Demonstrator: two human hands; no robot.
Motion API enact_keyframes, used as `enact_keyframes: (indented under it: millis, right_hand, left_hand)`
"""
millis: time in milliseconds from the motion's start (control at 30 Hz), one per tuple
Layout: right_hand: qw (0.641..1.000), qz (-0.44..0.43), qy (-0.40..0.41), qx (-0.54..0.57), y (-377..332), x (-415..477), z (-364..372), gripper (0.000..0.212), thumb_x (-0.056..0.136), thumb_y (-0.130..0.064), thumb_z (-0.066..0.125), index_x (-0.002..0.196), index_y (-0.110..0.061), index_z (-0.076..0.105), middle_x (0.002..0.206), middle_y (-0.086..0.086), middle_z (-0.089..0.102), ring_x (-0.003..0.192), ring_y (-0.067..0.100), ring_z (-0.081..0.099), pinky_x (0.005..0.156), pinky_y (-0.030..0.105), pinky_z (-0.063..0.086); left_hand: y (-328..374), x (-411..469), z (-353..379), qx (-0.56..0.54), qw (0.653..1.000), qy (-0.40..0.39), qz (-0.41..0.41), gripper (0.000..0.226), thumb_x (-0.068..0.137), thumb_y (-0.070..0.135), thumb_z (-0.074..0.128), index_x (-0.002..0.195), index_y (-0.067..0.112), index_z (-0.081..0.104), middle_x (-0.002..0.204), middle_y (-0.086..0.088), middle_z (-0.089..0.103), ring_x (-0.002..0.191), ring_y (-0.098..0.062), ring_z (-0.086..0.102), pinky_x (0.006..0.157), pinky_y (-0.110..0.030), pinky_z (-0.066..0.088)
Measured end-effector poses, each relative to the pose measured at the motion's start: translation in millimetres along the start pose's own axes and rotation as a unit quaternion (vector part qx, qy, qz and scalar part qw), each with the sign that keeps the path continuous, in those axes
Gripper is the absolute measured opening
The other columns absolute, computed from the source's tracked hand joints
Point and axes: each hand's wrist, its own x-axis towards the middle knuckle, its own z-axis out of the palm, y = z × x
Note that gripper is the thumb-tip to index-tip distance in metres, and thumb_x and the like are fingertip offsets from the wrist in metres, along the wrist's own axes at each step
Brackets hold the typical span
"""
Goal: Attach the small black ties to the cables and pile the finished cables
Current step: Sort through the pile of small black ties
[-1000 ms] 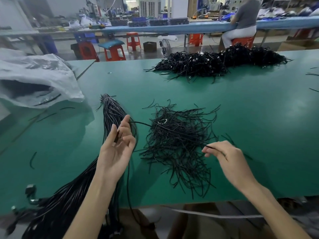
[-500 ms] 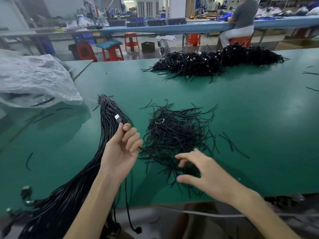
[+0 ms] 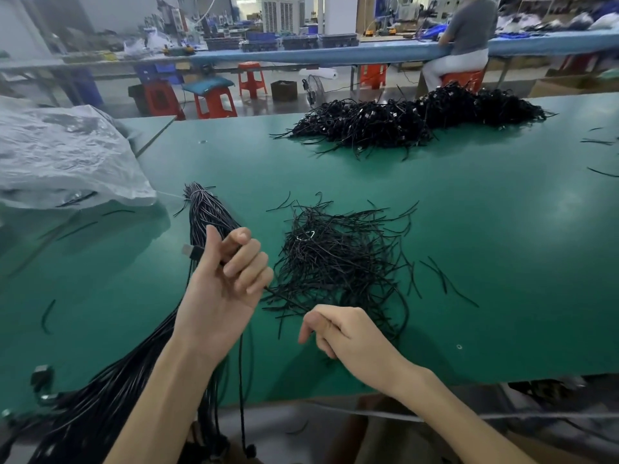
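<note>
beside the tie pile point(image 3: 341, 259), the right hand point(image 3: 351, 336) pinched a tie point(image 3: 288, 299) whose length slanted toward the left hand point(image 3: 221, 289) gripping a cable point(image 3: 195, 252).

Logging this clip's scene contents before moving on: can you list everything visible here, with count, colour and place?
table: one, green, fills the foreground.
loose ties: one heap, black, table centre.
finished cables: one long pile, black, far edge of the table.
cable bundle: one, black, left, running off the near edge.
plastic bag: one, whitish, far left.
stools: several, red, behind the table.
seated person: one, grey top, far bench.
left hand: grips held cable, black, near its connector.
right hand: pinches held tie, black.
</note>
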Motion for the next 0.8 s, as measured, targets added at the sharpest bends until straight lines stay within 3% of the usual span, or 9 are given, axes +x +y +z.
enact_keyframes:
  millis: [167, 267, 400, 500, 567, 633, 700, 733, 800]
  right_hand:
    - [0.997, 0.032, -0.022, 0.065, 6, -3, -7, 0.051, 0.107, -0.048, 0.043, 0.084, -0.009, 0.065, 0.058, 0.009, 0.035, 0.051, 0.024, 0.028, 0.052, 0.035, 0.027]
    - [0.995, 0.051, -0.027, 0.081, 5, -3, -11, 0.051, 0.105, -0.05, 0.045, 0.079, -0.011, 0.066, 0.06, 0.011, 0.034, 0.051, 0.025, 0.026, 0.048, 0.022, 0.028]
    - [0.994, 0.052, -0.027, 0.092, 2, 0, -17, 0.049, 0.107, -0.043, 0.048, 0.073, -0.013, 0.068, 0.054, 0.004, 0.038, 0.048, 0.014, 0.033, 0.049, 0.017, 0.03]
    - [0.995, 0.076, -0.018, 0.063, -2, 9, -22, 0.051, 0.109, -0.03, 0.047, 0.064, -0.014, 0.065, 0.048, -0.008, 0.047, 0.043, 0.007, 0.038, 0.046, 0.018, 0.031]
    - [0.995, 0.087, 0.008, 0.039, -7, 18, -29, 0.051, 0.107, -0.025, 0.049, 0.061, -0.006, 0.06, 0.051, -0.002, 0.055, 0.047, 0.012, 0.045, 0.05, 0.027, 0.036]
    - [0.996, 0.075, 0.042, 0.011, -15, 23, -38, 0.05, 0.106, -0.034, 0.053, 0.065, -0.006, 0.06, 0.054, 0.001, 0.054, 0.05, 0.014, 0.045, 0.055, 0.028, 0.037]
    - [0.997, 0.052, 0.059, -0.009, -23, 24, -43, 0.049, 0.105, -0.043, 0.053, 0.065, -0.016, 0.06, 0.051, -0.006, 0.053, 0.046, 0.006, 0.045, 0.054, 0.018, 0.038]
    - [0.997, 0.037, 0.067, -0.026, -27, 23, -43, 0.049, 0.105, -0.046, 0.052, 0.064, -0.019, 0.06, 0.05, -0.006, 0.054, 0.045, 0.004, 0.046, 0.054, 0.015, 0.037]
    - [0.993, 0.005, 0.098, -0.065, -34, 20, -39, 0.051, 0.105, -0.048, 0.05, 0.062, -0.022, 0.058, 0.051, -0.008, 0.056, 0.045, 0.003, 0.045, 0.052, 0.014, 0.036]
  left_hand:
    - [1, -1, 10, 0.091, 0.996, 0.004, -0.004, 0.046, 0.109, 0.048, 0.035, 0.084, 0.018, 0.06, 0.067, 0.009, 0.023, 0.057, -0.009, 0.021, 0.055, -0.02, 0.032]
    - [0, -3, 16, 0.171, 0.985, -0.035, -0.006, 0.051, 0.105, 0.055, 0.034, 0.085, 0.016, 0.06, 0.069, 0.006, 0.024, 0.058, -0.01, 0.026, 0.058, -0.02, 0.035]
    - [-1, -11, 25, 0.329, 0.936, -0.122, 0.021, 0.035, 0.105, 0.035, 0.041, 0.092, 0.017, 0.068, 0.076, -0.008, 0.038, 0.069, -0.016, 0.037, 0.067, -0.025, 0.035]
    - [-8, -14, 34, 0.493, 0.851, -0.182, 0.016, 0.044, 0.112, 0.033, 0.033, 0.099, 0.018, 0.072, 0.087, -0.007, 0.064, 0.08, -0.022, 0.057, 0.077, -0.024, 0.044]
    - [-17, -13, 37, 0.564, 0.793, -0.225, -0.055, 0.043, 0.112, 0.032, 0.034, 0.095, 0.018, 0.071, 0.087, -0.003, 0.071, 0.073, -0.018, 0.064, 0.075, -0.02, 0.048]
    - [-32, -12, 32, 0.649, 0.71, -0.24, -0.131, 0.042, 0.109, 0.041, 0.039, 0.089, 0.022, 0.07, 0.084, 0.001, 0.073, 0.067, -0.013, 0.066, 0.072, -0.022, 0.052]
    - [-47, -7, 20, 0.731, 0.638, -0.196, -0.144, 0.037, 0.108, 0.045, 0.041, 0.09, 0.026, 0.068, 0.082, 0.01, 0.073, 0.072, -0.008, 0.069, 0.075, -0.028, 0.053]
    - [-52, -5, 12, 0.73, 0.649, -0.164, -0.137, 0.029, 0.108, 0.039, 0.043, 0.095, 0.028, 0.067, 0.083, 0.011, 0.072, 0.079, -0.009, 0.07, 0.078, -0.032, 0.053]
    - [-56, 0, 1, 0.656, 0.736, -0.124, -0.106, 0.022, 0.11, 0.028, 0.043, 0.114, 0.023, 0.063, 0.101, 0.005, 0.075, 0.101, -0.015, 0.07, 0.086, -0.038, 0.055]
